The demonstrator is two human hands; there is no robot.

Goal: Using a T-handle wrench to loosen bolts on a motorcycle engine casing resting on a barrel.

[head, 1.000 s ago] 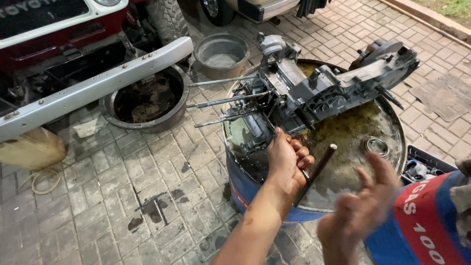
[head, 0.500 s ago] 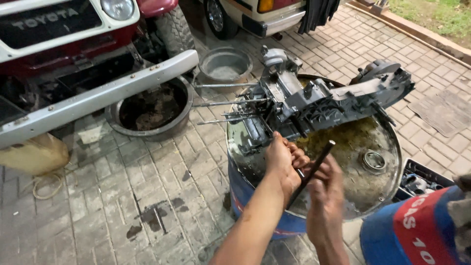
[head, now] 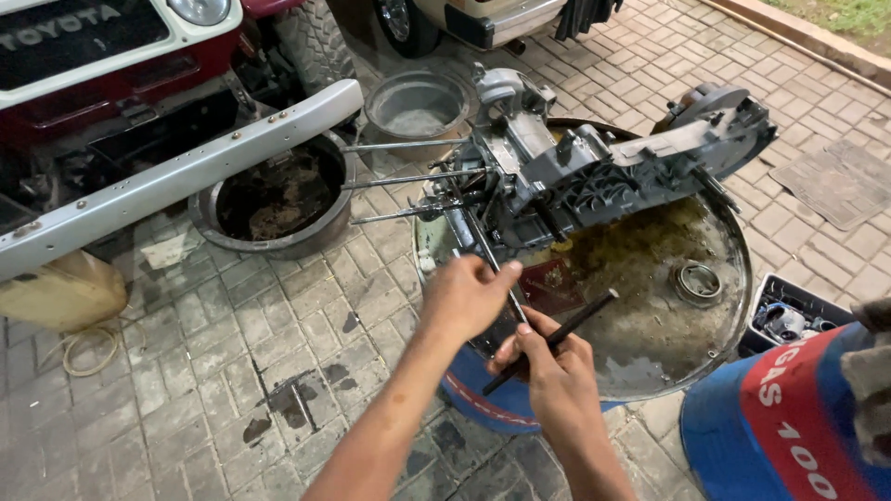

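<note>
A grey engine casing (head: 594, 172) lies on its side across the far half of a blue drum's (head: 501, 394) rusty, oil-stained top, its long studs (head: 408, 176) jutting out past the far-left rim, so the drum serves as a bench at working height. The left hand (head: 464, 297) sits at the near-left rim, its grip closed around a thin metal rod (head: 497, 269) that runs up toward the casing; holding it there seems to steady the rod while the other hand works. The right hand (head: 548, 366), just beside and touching the left, has its grip pinched narrow around a dark slim tool (head: 557, 339) that slants up toward the middle of the drum top, its tip free above the stained metal. A bearing ring (head: 698, 281) lies loose near the right rim, apart from both hands.

Off the drum, two round metal basins (head: 278, 199) stand on the brick paving beside a vehicle's silver bumper (head: 176, 181), a black tray of small parts (head: 789, 320) sits past the right rim, and a second blue-and-red drum (head: 780, 427) stands at the near right.

Compared with a second ago, the right hand, then open and away from the tool, now grasps it and has closed in against the left; the left hand has kept its place at the near-left rim.
</note>
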